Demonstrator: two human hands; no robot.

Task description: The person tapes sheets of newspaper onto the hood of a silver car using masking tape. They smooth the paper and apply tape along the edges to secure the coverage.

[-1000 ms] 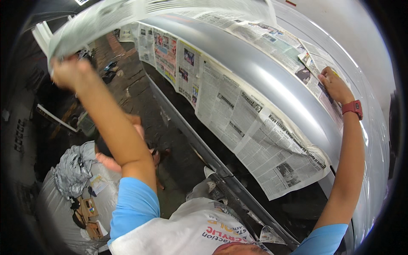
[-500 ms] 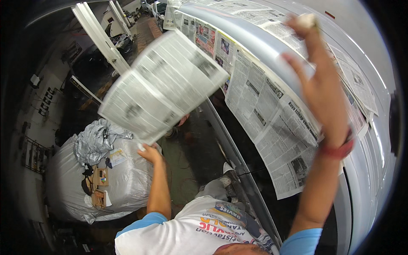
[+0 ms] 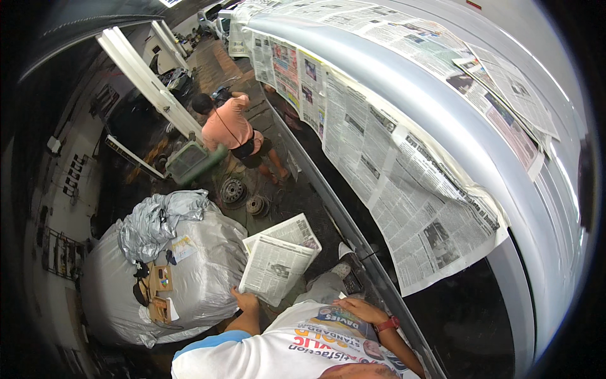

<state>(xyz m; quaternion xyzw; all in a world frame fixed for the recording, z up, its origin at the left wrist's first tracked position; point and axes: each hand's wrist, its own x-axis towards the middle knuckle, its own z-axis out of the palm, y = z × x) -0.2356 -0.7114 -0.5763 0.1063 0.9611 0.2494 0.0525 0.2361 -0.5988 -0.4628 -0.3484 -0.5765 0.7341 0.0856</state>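
My left hand (image 3: 245,299) grips the lower edge of several folded newspaper sheets (image 3: 275,268), which it holds out beside the silver-covered mound. Against the front of my printed shirt, my right hand (image 3: 363,311) rests low, with its fingers curled. A small pale thing (image 3: 342,295) peeks out past those fingers; its kind is hard to make out. Newspaper (image 3: 404,189) hangs down the side of a silver vehicle (image 3: 442,132), covering its edge. More newspaper (image 3: 435,50) lies across the upper surface, beyond a bare silver strip.
To my left, a mound under a silver cover (image 3: 208,278) carries small boxes (image 3: 162,278) and crumpled sheeting (image 3: 158,221). Ahead, a person in an orange shirt (image 3: 228,129) bends beside a green panel (image 3: 189,161). Wheel rims (image 3: 233,192) lie on the floor near a white post (image 3: 148,79).
My left hand has lowered the newspaper sheets toward me, revealing the person ahead. My right hand has come down from above the vehicle to my shirt front.
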